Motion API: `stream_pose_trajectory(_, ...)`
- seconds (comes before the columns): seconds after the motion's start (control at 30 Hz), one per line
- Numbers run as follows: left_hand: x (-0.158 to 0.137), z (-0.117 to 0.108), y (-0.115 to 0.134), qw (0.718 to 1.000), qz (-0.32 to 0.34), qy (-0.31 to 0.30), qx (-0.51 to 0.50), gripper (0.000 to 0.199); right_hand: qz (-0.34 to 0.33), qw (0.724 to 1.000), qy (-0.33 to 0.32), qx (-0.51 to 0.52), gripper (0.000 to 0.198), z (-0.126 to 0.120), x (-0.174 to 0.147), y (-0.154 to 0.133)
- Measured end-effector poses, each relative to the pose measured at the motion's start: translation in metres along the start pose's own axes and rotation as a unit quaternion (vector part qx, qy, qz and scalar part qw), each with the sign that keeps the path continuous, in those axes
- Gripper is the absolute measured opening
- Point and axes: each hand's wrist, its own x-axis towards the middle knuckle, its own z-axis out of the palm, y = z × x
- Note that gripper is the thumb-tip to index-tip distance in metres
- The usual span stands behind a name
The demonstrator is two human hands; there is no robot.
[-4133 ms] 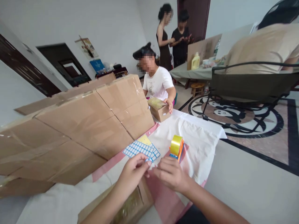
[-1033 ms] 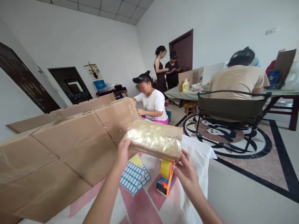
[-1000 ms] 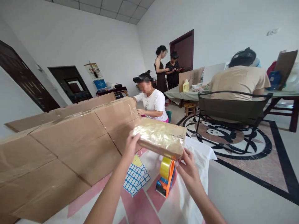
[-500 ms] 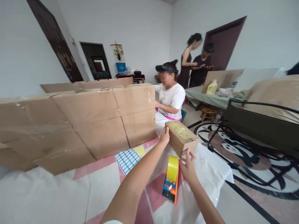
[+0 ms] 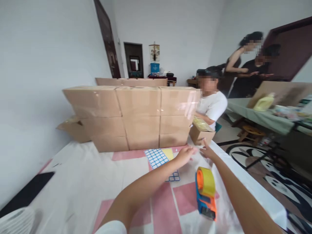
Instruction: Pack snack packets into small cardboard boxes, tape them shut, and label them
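Observation:
A small cardboard box (image 5: 204,135) with yellow tape across its top stands at the right end of a wall of taped cartons (image 5: 141,120). My right hand (image 5: 208,150) is just in front of it, fingers extended; whether the fingertip touches the box I cannot tell. My left hand (image 5: 185,156) hangs over the cloth to the left, slightly blurred, fingers stretched and holding nothing. Nearer to me lies a tape dispenser (image 5: 206,195), blue and orange, with a yellow roll. A blue-bordered label sheet (image 5: 157,158) lies partly under my left forearm.
A white and pink cloth (image 5: 80,182) covers the table. Past the small box sits a person in a white shirt (image 5: 212,104). Two more people stand at the back right. A side table (image 5: 239,105) bears a yellow jug (image 5: 264,102); a wooden stool (image 5: 253,134) stands below.
The small box has moved away from me, up beside the carton wall. Both hands have come off its sides, the left one drawing back. My view has turned left.

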Motion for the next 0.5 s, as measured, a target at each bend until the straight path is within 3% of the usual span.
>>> stream_pose_trajectory(0.07,-0.067,-0.048,-0.006,1.000,-0.004,0.006,0.027,0.032,0.009,0.999,-0.015,-0.034,0.036,-0.006,0.010,-0.019)
stream_pose_trajectory(0.13,-0.143,-0.112,-0.011,0.996,-0.017,0.052,0.069,0.036,0.003,0.998,-0.001,-0.066,0.021,-0.013,0.014,-0.044)
stream_pose_trajectory(0.2,-0.215,-0.189,-0.013,0.983,-0.038,0.140,0.117,0.040,-0.027,0.996,0.013,-0.086,0.018,-0.012,0.011,-0.080)
stream_pose_trajectory(0.27,-0.273,-0.270,-0.009,0.951,-0.056,0.255,0.165,0.038,-0.107,0.989,-0.028,-0.096,0.019,0.006,-0.003,-0.130)
stream_pose_trajectory(0.37,-0.320,-0.384,0.005,0.873,-0.073,0.421,0.235,0.037,-0.258,0.945,-0.192,-0.066,0.025,0.074,-0.050,-0.234)
stream_pose_trajectory(0.43,-0.325,-0.446,0.017,0.816,-0.092,0.497,0.280,0.041,-0.312,0.900,-0.303,-0.033,0.031,0.142,-0.093,-0.312)
stream_pose_trajectory(0.5,-0.315,-0.496,0.026,0.773,-0.119,0.533,0.323,0.053,-0.332,0.865,-0.377,-0.009,0.030,0.219,-0.138,-0.388)
